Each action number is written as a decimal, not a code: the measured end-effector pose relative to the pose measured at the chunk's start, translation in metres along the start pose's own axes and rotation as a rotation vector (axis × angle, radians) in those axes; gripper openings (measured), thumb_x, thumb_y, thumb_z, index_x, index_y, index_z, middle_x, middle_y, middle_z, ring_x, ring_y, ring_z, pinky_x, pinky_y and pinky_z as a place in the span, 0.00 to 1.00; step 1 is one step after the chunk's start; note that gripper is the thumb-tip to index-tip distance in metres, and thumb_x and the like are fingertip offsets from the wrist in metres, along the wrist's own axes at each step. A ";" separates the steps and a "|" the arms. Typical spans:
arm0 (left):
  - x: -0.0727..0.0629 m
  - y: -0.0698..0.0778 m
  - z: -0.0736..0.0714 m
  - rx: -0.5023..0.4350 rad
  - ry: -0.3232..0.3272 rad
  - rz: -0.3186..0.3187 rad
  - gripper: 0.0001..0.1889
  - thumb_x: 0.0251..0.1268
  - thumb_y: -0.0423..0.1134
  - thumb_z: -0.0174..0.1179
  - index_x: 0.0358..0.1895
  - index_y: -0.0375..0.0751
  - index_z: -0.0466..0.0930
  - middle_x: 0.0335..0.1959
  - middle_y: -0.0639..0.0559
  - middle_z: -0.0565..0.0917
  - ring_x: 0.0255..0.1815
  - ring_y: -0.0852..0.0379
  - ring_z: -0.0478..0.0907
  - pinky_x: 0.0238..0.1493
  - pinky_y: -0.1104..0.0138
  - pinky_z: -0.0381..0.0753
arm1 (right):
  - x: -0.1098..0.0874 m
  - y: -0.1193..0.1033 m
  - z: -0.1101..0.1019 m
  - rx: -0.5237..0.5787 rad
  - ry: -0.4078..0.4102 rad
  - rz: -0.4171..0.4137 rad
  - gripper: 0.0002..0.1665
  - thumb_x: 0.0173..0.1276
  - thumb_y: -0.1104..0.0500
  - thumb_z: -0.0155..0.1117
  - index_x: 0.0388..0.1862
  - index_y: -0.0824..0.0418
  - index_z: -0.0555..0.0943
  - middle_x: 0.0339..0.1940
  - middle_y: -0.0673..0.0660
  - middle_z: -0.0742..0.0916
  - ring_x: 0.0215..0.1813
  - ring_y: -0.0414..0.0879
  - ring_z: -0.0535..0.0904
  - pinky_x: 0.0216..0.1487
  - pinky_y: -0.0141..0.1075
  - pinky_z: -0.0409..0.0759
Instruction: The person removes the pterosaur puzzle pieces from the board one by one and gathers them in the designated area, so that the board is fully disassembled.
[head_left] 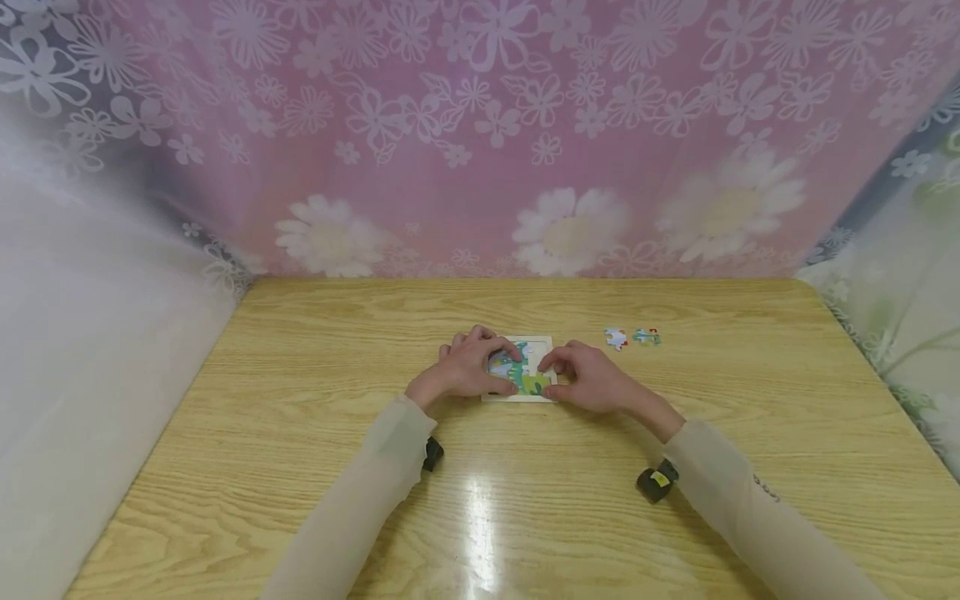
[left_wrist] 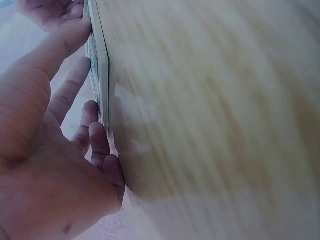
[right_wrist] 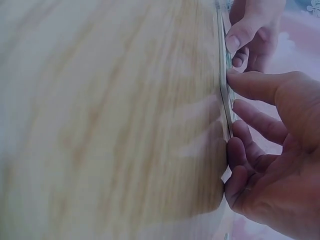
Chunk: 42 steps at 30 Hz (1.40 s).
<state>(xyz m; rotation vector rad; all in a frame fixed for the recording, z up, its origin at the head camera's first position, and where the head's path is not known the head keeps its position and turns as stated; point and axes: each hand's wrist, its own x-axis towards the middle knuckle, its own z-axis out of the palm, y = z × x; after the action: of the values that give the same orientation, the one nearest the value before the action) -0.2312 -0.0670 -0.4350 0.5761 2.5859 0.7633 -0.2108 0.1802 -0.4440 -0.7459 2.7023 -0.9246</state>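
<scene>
A small picture puzzle in a white-bordered tray [head_left: 519, 399] lies on the table, showing green and teal pieces with a pale area at its upper right. Over its left side is my left hand [head_left: 472, 365], index finger and thumb spread and their tips resting on the picture; its other fingers rest beside the tray edge. From the right, my right hand [head_left: 592, 379] touches the tray's lower right corner with thumb and index fingertips, at a green puzzle piece [head_left: 535, 384]. In the right wrist view, its lower fingers [right_wrist: 237, 152] rest on the table by the tray.
Two loose puzzle pieces lie to the right and behind the tray: a white-and-red piece [head_left: 616, 337] and a teal-and-red piece [head_left: 647, 337]. The wood-grain table [head_left: 337, 350] meets a pink flowered curtain [head_left: 465, 208] at its back edge. Black cameras [head_left: 657, 482] hang at both wrists.
</scene>
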 end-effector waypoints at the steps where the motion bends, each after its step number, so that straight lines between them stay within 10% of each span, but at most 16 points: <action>1: 0.000 0.000 0.000 0.001 0.001 0.000 0.20 0.64 0.56 0.70 0.57 0.67 0.80 0.69 0.52 0.65 0.63 0.44 0.61 0.62 0.46 0.56 | 0.000 0.000 0.000 0.006 0.001 0.001 0.17 0.64 0.56 0.76 0.49 0.59 0.85 0.37 0.55 0.79 0.38 0.46 0.70 0.42 0.38 0.69; 42: 0.001 0.005 0.001 -0.013 0.022 -0.041 0.19 0.61 0.55 0.72 0.54 0.66 0.81 0.67 0.53 0.67 0.60 0.44 0.61 0.61 0.47 0.57 | 0.003 -0.002 0.003 0.093 0.004 0.038 0.16 0.63 0.61 0.75 0.47 0.60 0.82 0.37 0.55 0.83 0.35 0.44 0.72 0.39 0.34 0.70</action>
<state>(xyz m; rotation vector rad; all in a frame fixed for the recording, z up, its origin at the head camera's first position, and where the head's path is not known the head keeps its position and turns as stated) -0.2303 -0.0626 -0.4330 0.5121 2.6022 0.7763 -0.2112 0.1759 -0.4455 -0.6721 2.6468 -1.0361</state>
